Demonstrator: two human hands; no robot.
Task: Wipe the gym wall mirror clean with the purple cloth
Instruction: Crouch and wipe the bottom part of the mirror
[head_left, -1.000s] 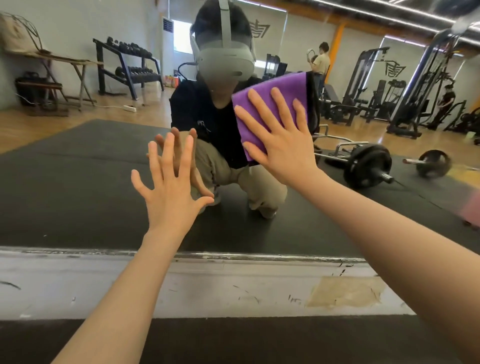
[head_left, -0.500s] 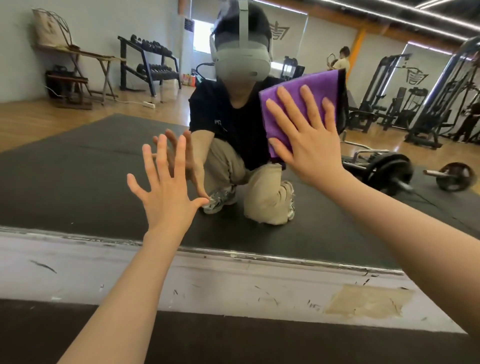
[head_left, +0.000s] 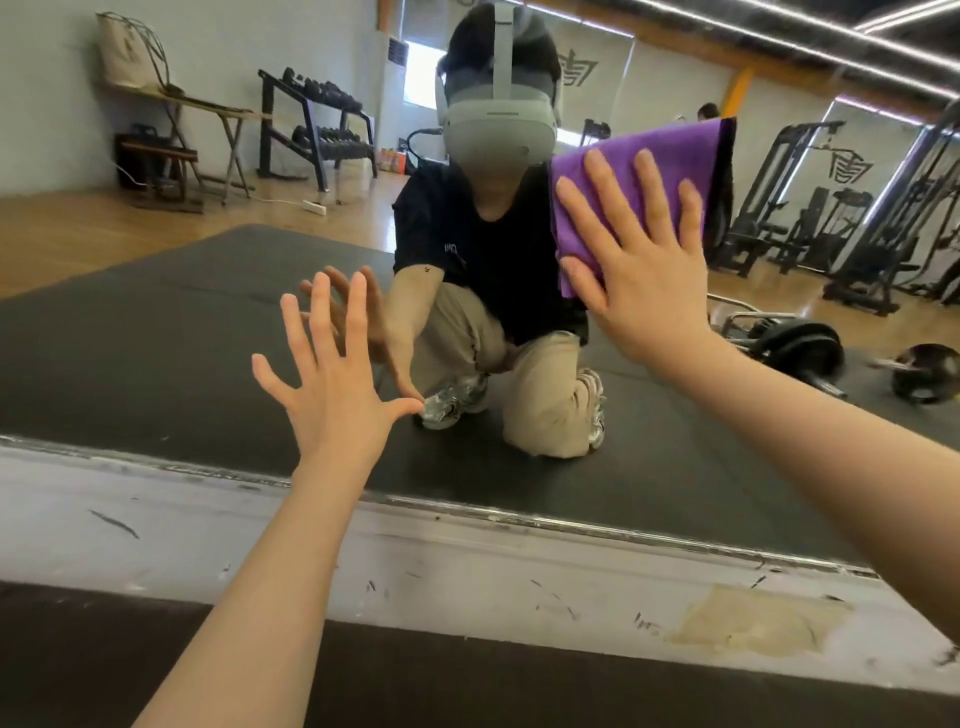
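the right hand (head_left: 641, 270) lay flat with its fingers straight and spread, pressing the purple cloth (head_left: 660, 171) against the wall mirror (head_left: 156, 332) on the right of the scene, higher than the other hand. the left hand (head_left: 332, 384) was wide open too, fingers fanned, its fingertips at the glass on the left and holding nothing. below the mirror ran a scuffed white ledge (head_left: 467, 566), and in the glass showed a barbell (head_left: 810, 353) and a dumbbell rack (head_left: 317, 130).

The right hand (head_left: 641, 275) presses the purple cloth (head_left: 644, 171) flat against the mirror (head_left: 156, 338); the left hand (head_left: 332, 384) is spread on the glass.
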